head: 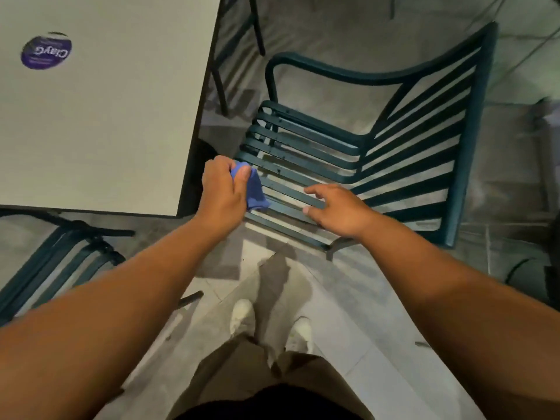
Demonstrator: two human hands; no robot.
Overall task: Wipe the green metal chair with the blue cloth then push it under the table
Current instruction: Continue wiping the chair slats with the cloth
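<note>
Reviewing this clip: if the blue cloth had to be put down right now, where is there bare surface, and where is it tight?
The table top is bare from the purple sticker to its near edge. The green chair seat slats are free toward the backrest. It is crowded at the seat's front: the left hand grips the blue cloth there, and the right hand is spread over the near slats.

Two hands: left hand [222, 190], right hand [339, 210] | one blue cloth [254, 189] | two green metal chairs: right [466, 140], near left [60, 259] | one table [121, 116] | one round sticker [46, 52] | two white shoes [242, 316]
</note>
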